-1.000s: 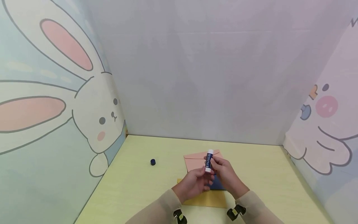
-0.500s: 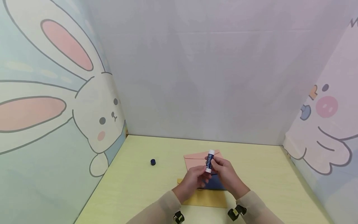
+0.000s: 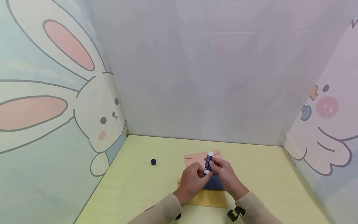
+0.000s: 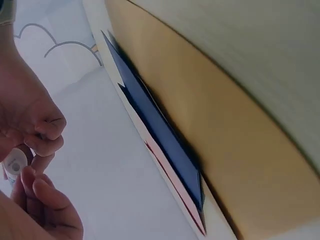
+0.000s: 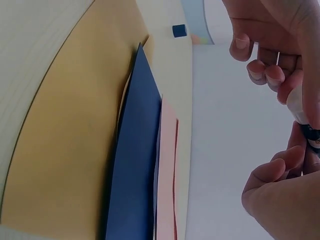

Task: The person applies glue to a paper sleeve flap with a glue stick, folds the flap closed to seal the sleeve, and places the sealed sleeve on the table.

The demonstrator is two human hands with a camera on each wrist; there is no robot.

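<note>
My right hand (image 3: pixel 227 178) grips the dark blue and white body of a glue stick (image 3: pixel 208 162), which stands tilted with its uncapped white end up. At its lower white end (image 4: pixel 16 164), the thumb and fingers of my left hand (image 3: pixel 192 181) pinch the base. Both hands are above overlapping envelopes: a pink one (image 3: pixel 192 159) at the back, a dark blue one (image 3: pixel 214 184) in the middle and a yellow one (image 3: pixel 209 199) in front. The hands cover parts of all of them.
A small dark blue cap (image 3: pixel 153 162) stands on the pale yellow table (image 3: pixel 134 183), left of the envelopes. A plain grey-white wall (image 3: pixel 195 87) closes off the back. Printed cartoon panels (image 3: pixel 92 115) flank the table.
My left hand has turned at the glue stick's base, from palm side showing with spread fingers to back of the hand showing. The right hand and glue stick have barely shifted.
</note>
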